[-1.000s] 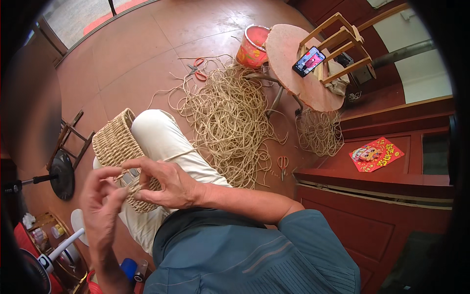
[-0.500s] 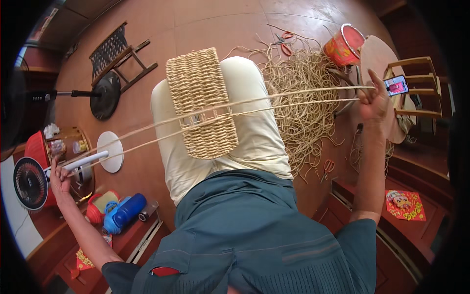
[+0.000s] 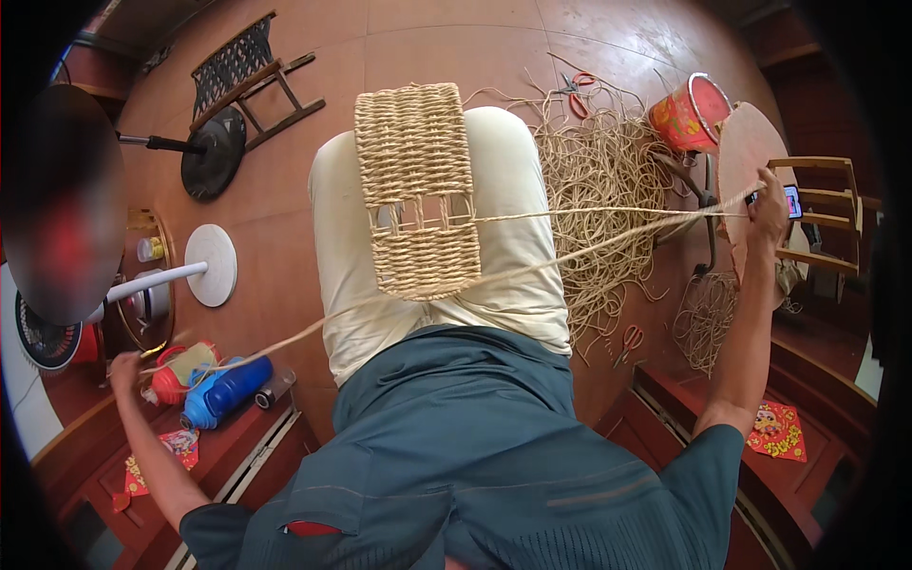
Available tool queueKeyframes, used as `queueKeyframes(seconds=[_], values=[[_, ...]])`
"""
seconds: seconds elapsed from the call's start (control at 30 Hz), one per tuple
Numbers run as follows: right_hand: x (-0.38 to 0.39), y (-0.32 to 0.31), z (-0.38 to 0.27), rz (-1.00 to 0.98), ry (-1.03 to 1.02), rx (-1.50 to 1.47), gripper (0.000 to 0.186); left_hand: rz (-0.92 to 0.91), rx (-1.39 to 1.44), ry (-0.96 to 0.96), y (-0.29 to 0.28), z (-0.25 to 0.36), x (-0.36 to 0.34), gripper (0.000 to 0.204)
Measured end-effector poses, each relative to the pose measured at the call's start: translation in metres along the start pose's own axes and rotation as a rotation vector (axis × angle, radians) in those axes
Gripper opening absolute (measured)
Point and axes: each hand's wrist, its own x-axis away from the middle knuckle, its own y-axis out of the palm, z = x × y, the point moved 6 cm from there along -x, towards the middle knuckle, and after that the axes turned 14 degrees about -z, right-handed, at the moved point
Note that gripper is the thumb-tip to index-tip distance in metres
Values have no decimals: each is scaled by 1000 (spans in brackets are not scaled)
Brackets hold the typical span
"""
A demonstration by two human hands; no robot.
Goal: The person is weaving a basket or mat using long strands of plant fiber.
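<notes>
A woven straw panel [image 3: 413,142] rests upright on my lap, over my thighs. Its weave has a gap crossed by a few bare strands near its lower end. From the right side of that gap a taut straw cord [image 3: 589,214] runs to my right hand [image 3: 769,211], whose fingers are closed on it. A second length of the cord slants from there across the panel's bottom edge toward my left hand [image 3: 123,372], far out at the left. The left fingers look closed around that length, though they are small; a yellow strip shows just beside them.
A heap of loose cord [image 3: 603,199] covers the floor at right, with red-handled scissors [image 3: 577,95] and another pair [image 3: 629,342]. Beyond are a red bucket [image 3: 689,112], a round stool [image 3: 750,142] and a phone [image 3: 792,201]. Fans and a blue bottle [image 3: 239,382] stand left.
My left hand has come nearer to me, by the bottles. The two strands once stretched across the panel's gap have parted: one now leaves the gap rightward, the other crosses lower over my lap.
</notes>
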Motion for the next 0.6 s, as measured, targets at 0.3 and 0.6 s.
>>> queueKeyframes(seconds=[0.3, 0.6], values=[[206, 316, -38, -430, -423, 739, 18, -215, 805, 612, 135, 494, 179, 21], [258, 409, 59, -645, 397, 237, 32, -108, 697, 798, 157, 608, 261, 22]])
